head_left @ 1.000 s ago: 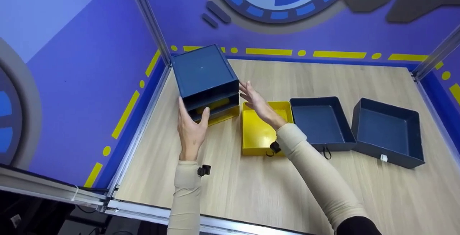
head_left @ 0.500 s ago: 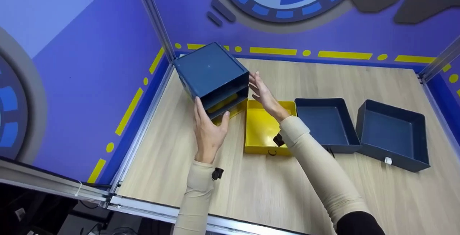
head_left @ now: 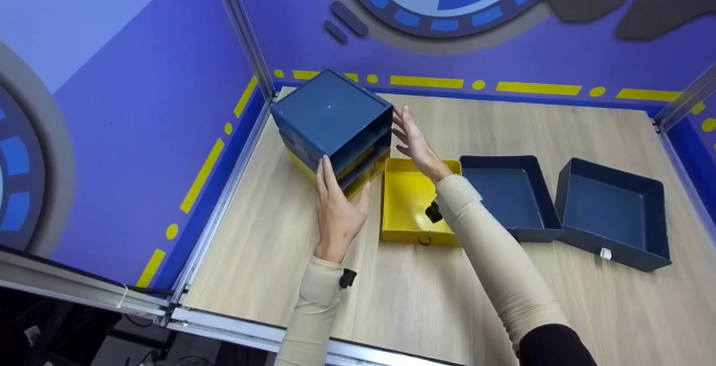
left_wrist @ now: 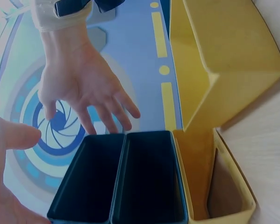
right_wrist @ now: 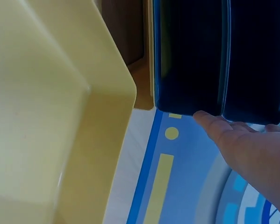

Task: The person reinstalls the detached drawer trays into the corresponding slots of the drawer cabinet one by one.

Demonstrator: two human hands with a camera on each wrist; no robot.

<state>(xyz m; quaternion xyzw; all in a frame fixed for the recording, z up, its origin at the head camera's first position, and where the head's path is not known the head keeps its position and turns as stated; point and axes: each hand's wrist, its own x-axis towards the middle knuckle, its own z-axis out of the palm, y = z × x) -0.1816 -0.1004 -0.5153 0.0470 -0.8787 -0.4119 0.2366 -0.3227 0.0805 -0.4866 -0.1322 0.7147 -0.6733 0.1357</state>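
A stack of drawer casings stands at the back left, with two dark blue casings (head_left: 333,111) above a yellow casing (head_left: 301,163). Their open fronts face toward the lower right. My left hand (head_left: 339,215) lies against the stack's front left corner, fingers straight and thumb held apart. On the opposite side, the straight fingers of my right hand (head_left: 415,145) are right at the side wall. The right wrist view shows these fingertips along the edge of the dark casings (right_wrist: 191,56). Inside the yellow casing (left_wrist: 196,177) is a hollow.
A yellow drawer (head_left: 408,203) sits just right of the stack, partly under my right forearm. Beside it are a dark blue drawer (head_left: 506,192) and another dark drawer (head_left: 607,206) with a white knob (head_left: 606,253). Printed walls (head_left: 425,52) bound the wooden table (head_left: 251,243).
The stack has turned, its front swinging round to the right. My left hand has moved right with the corner, while my right hand has stayed near the other side. The view has shifted slightly.
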